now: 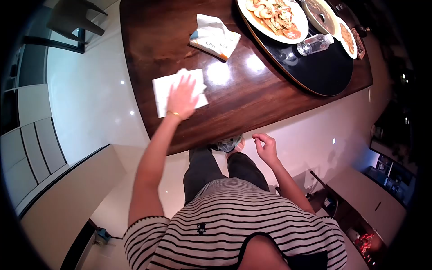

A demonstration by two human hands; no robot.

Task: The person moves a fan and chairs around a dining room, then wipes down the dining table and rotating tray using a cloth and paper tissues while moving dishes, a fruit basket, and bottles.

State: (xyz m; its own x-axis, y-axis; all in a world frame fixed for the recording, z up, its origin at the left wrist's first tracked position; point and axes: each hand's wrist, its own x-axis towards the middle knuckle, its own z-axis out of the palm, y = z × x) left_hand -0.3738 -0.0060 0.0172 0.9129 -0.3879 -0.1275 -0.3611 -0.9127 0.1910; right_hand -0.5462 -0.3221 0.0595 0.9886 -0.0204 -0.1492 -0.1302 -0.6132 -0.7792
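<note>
My left hand lies flat with its fingers spread on a white tissue, which rests on the dark wooden table near its left edge. My right hand hangs over the floor in front of the table edge, its fingers curled loosely; whether anything is between them is too small to tell. A soft pack of tissues sits on the table beyond my left hand, with a tissue sticking out of its top.
A black round turntable bears a plate of food, a clear bottle on its side, a bowl and another dish. A stool stands at the upper left.
</note>
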